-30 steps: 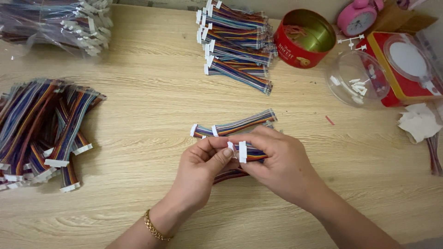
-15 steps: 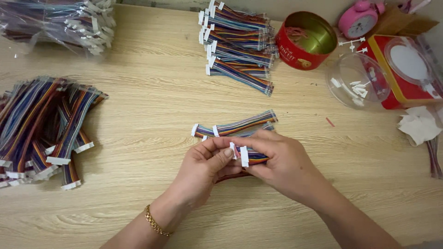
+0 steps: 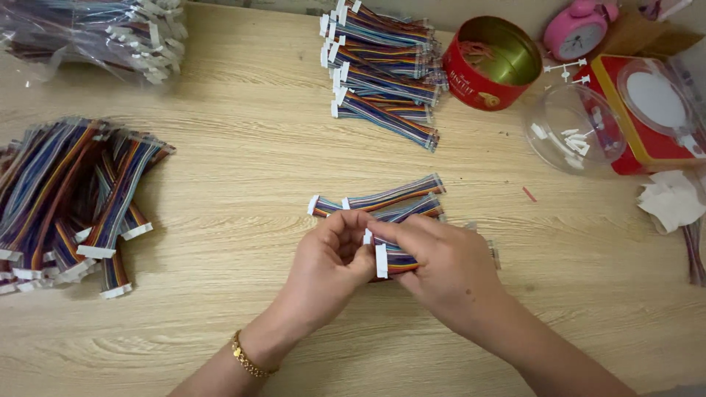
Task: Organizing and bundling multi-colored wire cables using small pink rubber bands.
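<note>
Both hands meet at the table's middle: the left hand (image 3: 331, 261) and right hand (image 3: 441, 265) pinch one rainbow ribbon cable (image 3: 388, 261) by its white connector. Two more loose cables (image 3: 390, 198) lie just behind, touching the fingers. Three cable heaps (image 3: 73, 198) and one red tin (image 3: 500, 62) lie well apart.

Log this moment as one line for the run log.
left hand: pinching white connector | right hand: gripping ribbon cable bundle | beside: cable pile, red tin
</note>
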